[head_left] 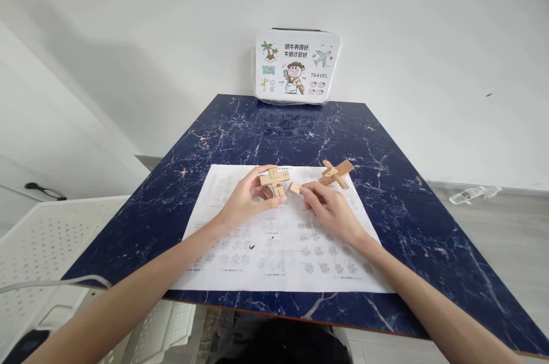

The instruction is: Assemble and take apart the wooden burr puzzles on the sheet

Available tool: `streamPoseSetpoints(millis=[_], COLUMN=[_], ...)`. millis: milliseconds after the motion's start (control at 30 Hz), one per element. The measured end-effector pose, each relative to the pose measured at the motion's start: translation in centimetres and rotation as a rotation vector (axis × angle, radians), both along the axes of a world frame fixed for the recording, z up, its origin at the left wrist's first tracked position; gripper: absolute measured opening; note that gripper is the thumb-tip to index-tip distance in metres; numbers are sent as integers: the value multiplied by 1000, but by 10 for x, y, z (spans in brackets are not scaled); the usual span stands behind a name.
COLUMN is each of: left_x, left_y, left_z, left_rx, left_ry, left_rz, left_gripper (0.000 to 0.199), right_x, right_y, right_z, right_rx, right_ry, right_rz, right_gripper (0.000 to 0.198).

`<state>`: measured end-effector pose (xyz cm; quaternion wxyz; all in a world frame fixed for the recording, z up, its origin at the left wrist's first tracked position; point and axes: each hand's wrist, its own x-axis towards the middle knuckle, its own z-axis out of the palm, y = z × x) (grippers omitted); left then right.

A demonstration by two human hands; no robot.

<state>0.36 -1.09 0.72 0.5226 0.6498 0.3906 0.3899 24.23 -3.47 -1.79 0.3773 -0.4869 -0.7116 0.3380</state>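
My left hand (pixel 253 195) is closed around a partly joined wooden interlocking puzzle (pixel 275 179), made of several pale notched blocks. Between the fingertips of my right hand (pixel 328 204) is a small wooden puzzle piece (pixel 294 188), close to the right side of the puzzle and seemingly apart from it. Another wooden interlocking puzzle (pixel 337 173), with crossed bars, lies just beyond my right hand at the sheet's upper right corner. Under both hands is a white instruction sheet (pixel 201 270) printed with rows of small diagrams.
The blue marbled table (pixel 283 135) narrows toward the wall. A white case with cartoon prints (pixel 298 67) stands at its far edge. To the left are a white perforated rack (pixel 55 232) and a cable (pixel 51 284). A clear plastic bottle (pixel 467 195) lies on the floor at right.
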Motion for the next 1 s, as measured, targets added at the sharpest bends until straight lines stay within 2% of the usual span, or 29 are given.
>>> streamPoseSetpoints(millis=[133, 200, 333, 433, 600, 733, 1000], left_x=[0, -1, -2, -3, -4, -3, -3], left_y=[1, 2, 3, 3, 1, 1, 1], left_z=[-2, -4, -8, -10, -11, -11, -16], left_rx=[33, 45, 51, 79, 220, 384, 501], left_ry=[24, 30, 31, 56, 172, 235, 281], left_rz=[-2, -2, -6, -5, 1, 15, -25], left_gripper=[66, 66, 68, 68, 69, 68, 71], right_x=[1, 1, -1, -3, -3, -3, -5], right_y=[0, 0, -3, -4, -2, -4, -9], right_z=[3, 3, 3, 0, -4, -2, 3], right_rx=[-150, -151, 61, 187, 282, 375, 511], right_ry=[229, 240, 81, 64, 112, 61, -59], right_rz=[71, 96, 15, -39, -81, -16, 29], right_gripper=[42, 41, 33, 25, 24, 20, 21])
